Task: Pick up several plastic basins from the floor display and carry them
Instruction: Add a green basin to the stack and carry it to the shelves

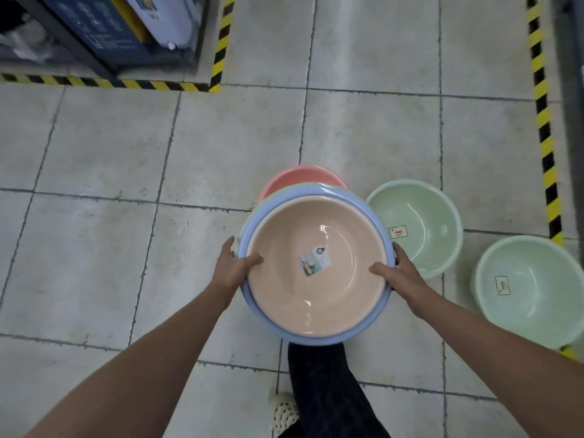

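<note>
I hold a nested stack of plastic basins in front of me. A peach basin [316, 263] with a small label inside sits on top, inside a blue basin [357, 335], with a pale green rim [284, 191] showing beneath. My left hand [235, 263] grips the stack's left rim, thumb inside the peach basin. My right hand [399, 273] grips the right rim the same way. A coral pink basin [297, 178] shows behind the stack; whether it rests on the floor I cannot tell.
Two light green basins [420, 222] [531, 289] stand on the tiled floor to the right. Yellow-black hazard tape [545, 147] runs along the right side and around a shelf with boxes [104, 30] at top left. My leg and shoe [284, 412] are below the stack.
</note>
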`<state>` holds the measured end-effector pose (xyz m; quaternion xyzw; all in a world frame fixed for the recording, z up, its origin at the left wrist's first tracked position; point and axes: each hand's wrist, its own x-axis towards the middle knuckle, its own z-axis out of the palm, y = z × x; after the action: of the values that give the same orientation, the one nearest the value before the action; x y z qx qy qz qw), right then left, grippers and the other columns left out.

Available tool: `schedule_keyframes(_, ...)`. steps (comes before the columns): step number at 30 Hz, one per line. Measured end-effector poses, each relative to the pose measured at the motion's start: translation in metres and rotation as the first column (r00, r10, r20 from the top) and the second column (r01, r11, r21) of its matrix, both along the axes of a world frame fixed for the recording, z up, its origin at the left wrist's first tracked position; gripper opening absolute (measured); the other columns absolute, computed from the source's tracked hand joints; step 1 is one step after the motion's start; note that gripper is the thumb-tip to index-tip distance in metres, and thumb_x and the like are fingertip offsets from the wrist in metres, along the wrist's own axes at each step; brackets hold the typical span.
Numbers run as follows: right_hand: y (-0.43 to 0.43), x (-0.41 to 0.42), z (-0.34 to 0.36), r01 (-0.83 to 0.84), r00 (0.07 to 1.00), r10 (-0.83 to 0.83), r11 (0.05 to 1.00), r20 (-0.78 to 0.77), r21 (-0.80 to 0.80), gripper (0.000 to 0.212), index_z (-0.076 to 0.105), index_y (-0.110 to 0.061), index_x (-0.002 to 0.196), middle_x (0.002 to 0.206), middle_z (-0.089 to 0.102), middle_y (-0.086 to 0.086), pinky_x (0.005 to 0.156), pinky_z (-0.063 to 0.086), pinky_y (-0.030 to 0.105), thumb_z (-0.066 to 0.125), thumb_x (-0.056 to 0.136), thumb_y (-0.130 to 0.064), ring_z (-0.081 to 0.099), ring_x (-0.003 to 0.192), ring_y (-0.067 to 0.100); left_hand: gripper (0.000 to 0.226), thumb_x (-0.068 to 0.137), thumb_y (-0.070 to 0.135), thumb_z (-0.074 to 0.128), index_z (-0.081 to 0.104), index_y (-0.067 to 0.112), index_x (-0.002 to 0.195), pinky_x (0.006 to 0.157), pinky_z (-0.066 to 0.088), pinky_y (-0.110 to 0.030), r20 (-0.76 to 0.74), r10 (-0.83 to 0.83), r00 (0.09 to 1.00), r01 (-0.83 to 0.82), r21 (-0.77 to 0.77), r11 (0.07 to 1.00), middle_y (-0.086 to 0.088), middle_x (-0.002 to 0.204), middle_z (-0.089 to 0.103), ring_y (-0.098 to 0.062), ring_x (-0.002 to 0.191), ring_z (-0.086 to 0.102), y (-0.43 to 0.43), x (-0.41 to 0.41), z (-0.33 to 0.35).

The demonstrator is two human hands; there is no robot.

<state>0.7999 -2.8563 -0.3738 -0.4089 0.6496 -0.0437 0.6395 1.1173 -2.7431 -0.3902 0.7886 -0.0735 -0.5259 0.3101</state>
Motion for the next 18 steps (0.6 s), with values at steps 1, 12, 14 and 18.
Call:
schedule_keyframes(1,-0.009,0.001,-0.006,0.013,1.000,-0.013,1.000,-0.009,0.003,0.058,0.054,-0.034,0.121,0.114,0.069,-0.002,0.091,0.054,0.039,0.071,0.066,-0.028,0.067,0.103,0.019,0.096,0.083,0.017,0.076,0.019,0.022,0.160,0.083,0.047,-0.036,0.000,0.001,1.000,-0.001,0.006,1.000,-0.013,0.149,0.047,-0.029,0.113,0.057,-0.013,0.002,-0.004)
schedule_keyframes(12,-0.075,0.025,-0.069,0.111,0.992,-0.109,0.993,-0.067,0.026,0.044,0.046,-0.030,0.121,0.107,0.064,-0.004,0.086,0.048,0.033,0.068,0.088,-0.009,0.062,0.092,0.012,0.096,0.080,0.017,0.077,0.021,0.020,0.159,0.081,0.048,-0.036,0.003,-0.085,0.996,0.085,0.063,0.994,-0.013,0.144,0.052,-0.029,0.106,0.059,-0.103,0.033,-0.057)
schedule_keyframes(14,-0.080,0.031,-0.082,0.153,0.987,-0.151,0.988,-0.057,0.029,0.058,0.041,-0.026,0.138,0.104,0.060,-0.008,0.087,0.044,0.031,0.068,0.089,-0.010,0.060,0.093,0.014,0.091,0.084,0.015,0.075,0.023,0.021,0.158,0.080,0.049,-0.037,-0.001,-0.105,0.994,0.105,0.081,0.991,-0.013,0.143,0.053,-0.028,0.104,0.059,-0.116,0.041,-0.069)
schedule_keyframes(18,-0.089,0.044,-0.103,0.215,0.975,-0.210,0.975,-0.069,0.063,0.073,0.036,-0.017,0.148,0.110,0.059,-0.004,0.093,0.046,0.034,0.073,0.085,-0.016,0.060,0.102,0.019,0.091,0.084,0.015,0.076,0.024,0.019,0.158,0.084,0.050,-0.041,-0.005,-0.150,0.989,0.150,0.112,0.982,-0.014,0.144,0.052,-0.030,0.106,0.059,-0.143,0.057,-0.093)
